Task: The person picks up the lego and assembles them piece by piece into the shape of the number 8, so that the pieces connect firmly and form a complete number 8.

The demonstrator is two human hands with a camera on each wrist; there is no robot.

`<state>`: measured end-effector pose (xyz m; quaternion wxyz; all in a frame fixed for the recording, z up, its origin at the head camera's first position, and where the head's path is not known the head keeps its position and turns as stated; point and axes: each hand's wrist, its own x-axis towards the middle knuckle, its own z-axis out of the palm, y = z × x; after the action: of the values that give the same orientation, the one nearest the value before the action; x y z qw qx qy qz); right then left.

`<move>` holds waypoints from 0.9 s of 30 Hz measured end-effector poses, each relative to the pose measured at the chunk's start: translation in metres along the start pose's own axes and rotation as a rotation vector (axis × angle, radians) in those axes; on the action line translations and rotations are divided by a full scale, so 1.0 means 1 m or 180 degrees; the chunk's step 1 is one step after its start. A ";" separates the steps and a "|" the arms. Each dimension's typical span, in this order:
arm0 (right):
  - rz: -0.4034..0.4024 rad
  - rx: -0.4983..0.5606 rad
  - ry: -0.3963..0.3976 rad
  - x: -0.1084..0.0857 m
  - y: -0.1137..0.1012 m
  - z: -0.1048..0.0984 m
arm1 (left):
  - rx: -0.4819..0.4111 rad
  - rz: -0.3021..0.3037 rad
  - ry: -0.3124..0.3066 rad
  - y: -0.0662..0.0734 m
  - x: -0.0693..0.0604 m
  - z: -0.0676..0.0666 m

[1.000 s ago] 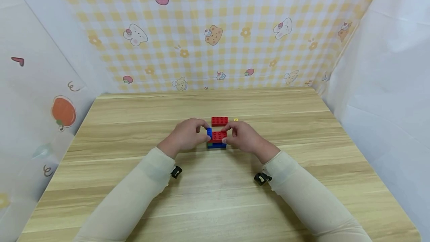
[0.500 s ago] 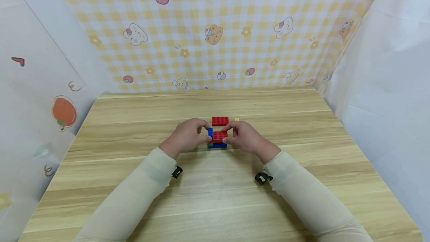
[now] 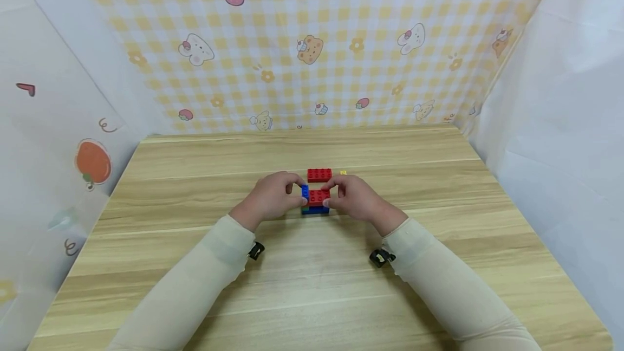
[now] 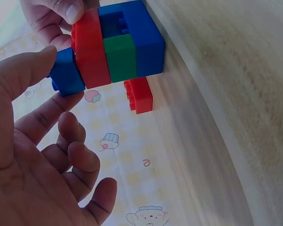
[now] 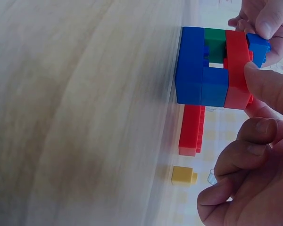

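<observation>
On the table stands a small stack of toy bricks. Its base is a long blue brick, topped by a green brick and a blue brick with a gap between them. A red brick bridges these two. My left hand pinches a small blue brick between thumb and index finger, on the left end of the red brick; it looks slightly tilted in the right wrist view. With thumb and index finger, my right hand grips the red brick's right end.
Just behind the stack lies a loose red brick with its studs up. A small yellow brick sits to its right. Beyond the wooden table hangs a checked cloth, with white cloth at both sides.
</observation>
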<state>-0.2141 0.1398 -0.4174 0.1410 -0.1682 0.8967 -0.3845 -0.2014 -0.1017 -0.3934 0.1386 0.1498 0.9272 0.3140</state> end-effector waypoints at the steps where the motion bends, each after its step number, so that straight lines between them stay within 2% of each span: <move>1: 0.0001 0.0001 0.0000 0.000 0.000 0.000 | -0.0029 0.0015 0.0007 0.000 0.000 0.000; 8: 0.0007 0.0013 0.0004 0.000 0.000 0.000 | -0.0320 0.0114 0.0054 -0.001 -0.001 0.001; 15: -0.0024 -0.0001 -0.0007 -0.001 -0.001 -0.001 | -0.0532 0.0105 0.0066 -0.003 -0.001 0.002; 27: 0.0010 -0.0018 -0.0075 0.001 -0.001 -0.004 | -0.0614 0.0100 0.0029 -0.006 0.001 0.004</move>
<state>-0.2161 0.1414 -0.4144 0.1517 -0.1717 0.8963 -0.3797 -0.2022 -0.1032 -0.4002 0.1433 0.1488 0.8909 0.4046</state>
